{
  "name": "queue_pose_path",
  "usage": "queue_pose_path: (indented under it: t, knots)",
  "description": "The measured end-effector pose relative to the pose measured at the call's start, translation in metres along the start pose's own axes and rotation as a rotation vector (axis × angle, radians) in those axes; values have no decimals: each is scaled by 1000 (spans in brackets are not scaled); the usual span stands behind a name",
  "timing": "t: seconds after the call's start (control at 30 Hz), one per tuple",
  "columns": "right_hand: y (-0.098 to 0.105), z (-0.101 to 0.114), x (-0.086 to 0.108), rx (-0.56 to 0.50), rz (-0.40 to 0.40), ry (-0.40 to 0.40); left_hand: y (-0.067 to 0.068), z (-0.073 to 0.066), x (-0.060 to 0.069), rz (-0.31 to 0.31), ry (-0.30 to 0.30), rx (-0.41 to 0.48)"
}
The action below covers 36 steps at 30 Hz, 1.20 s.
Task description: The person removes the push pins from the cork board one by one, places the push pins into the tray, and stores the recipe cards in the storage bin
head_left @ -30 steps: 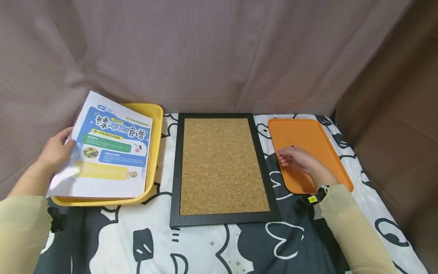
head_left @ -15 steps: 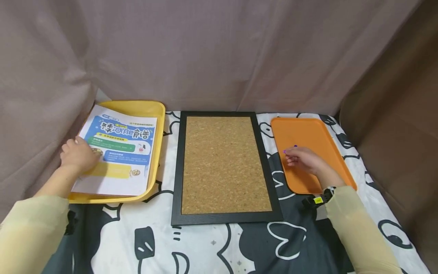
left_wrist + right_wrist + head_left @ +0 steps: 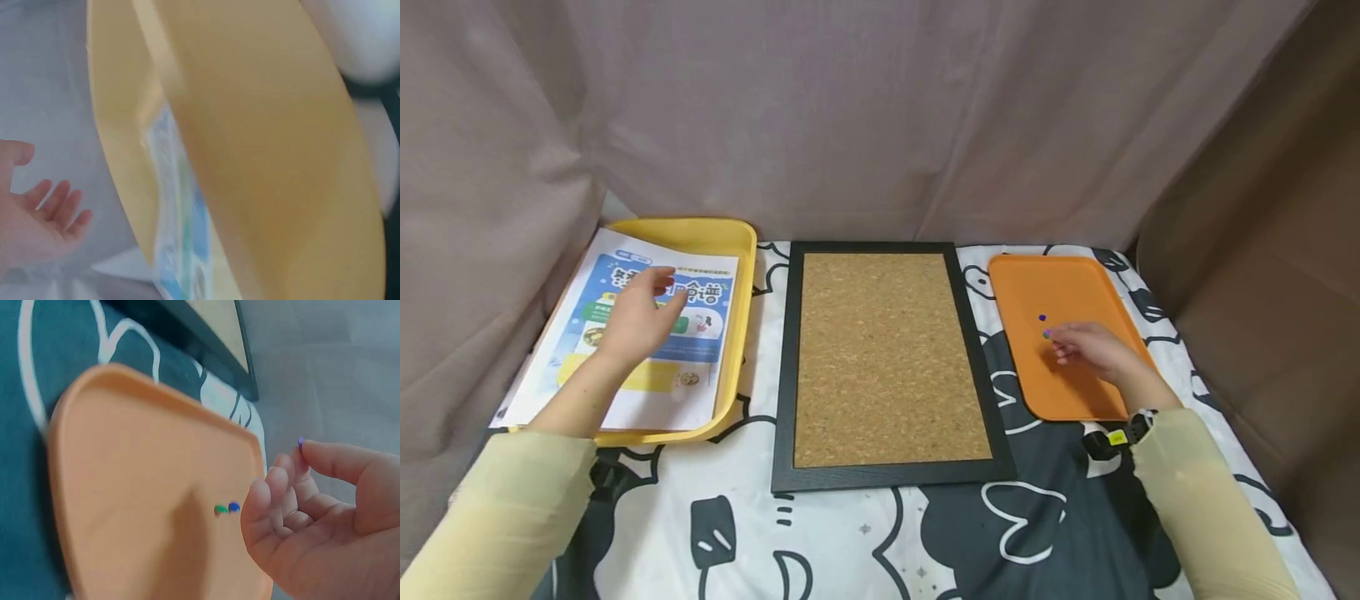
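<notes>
My left hand (image 3: pixel 642 321) hovers over printed sheets (image 3: pixel 647 400) in the yellow tray (image 3: pixel 742 333). Its fingers are loosely bent and hold nothing; in the left wrist view the palm (image 3: pixel 31 225) shows bare, beside the tray's wall (image 3: pixel 250 137). My right hand (image 3: pixel 1093 350) is above the orange tray (image 3: pixel 1037 287). Between thumb and a fingertip it pinches a small purple push pin (image 3: pixel 300 444), whose thin needle just shows. Below it, a green push pin (image 3: pixel 220 510) and a blue push pin (image 3: pixel 234 507) lie on the orange tray.
A corkboard (image 3: pixel 887 358) in a black frame lies between the two trays on a black-and-white patterned cloth (image 3: pixel 865 533). A greyish-brown curtain (image 3: pixel 850 117) hangs close behind, with another brown drape (image 3: pixel 1262 292) along the right side.
My left hand has let go of the sheets' left edge and moved right, over their middle. The sheets now lie lower in the tray. My right hand has shifted slightly right, still pinching the push pin.
</notes>
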State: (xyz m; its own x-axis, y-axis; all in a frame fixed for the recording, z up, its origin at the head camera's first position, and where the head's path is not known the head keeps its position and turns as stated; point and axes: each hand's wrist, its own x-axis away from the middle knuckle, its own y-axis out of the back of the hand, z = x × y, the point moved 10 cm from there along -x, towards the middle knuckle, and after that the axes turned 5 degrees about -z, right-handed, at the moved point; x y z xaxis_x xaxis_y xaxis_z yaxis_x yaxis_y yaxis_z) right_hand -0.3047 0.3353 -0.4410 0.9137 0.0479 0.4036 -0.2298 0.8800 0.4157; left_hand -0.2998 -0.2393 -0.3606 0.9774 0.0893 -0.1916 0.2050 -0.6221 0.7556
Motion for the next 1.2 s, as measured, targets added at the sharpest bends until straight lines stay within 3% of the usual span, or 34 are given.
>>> queue_pose_path:
  t: [0.2,0.4,0.53,0.7,0.9,1.2]
  knots:
    - [9,-16,-1,100,-35,-73,-26,-22,2,39,18,120]
    - [13,-30,-1,199,-72,-108,-57,-28,7,117,53,222]
    - [15,-39,-4,277,-107,-141,-70,-33,11,138,55,271]
    - [15,-49,-7,326,-117,-181,-78,-42,16,143,35,329]
    - [16,-51,-8,345,-169,-210,-84,-43,17,151,28,327]
    - [16,-46,-3,339,-184,-189,-82,-46,17,157,34,329]
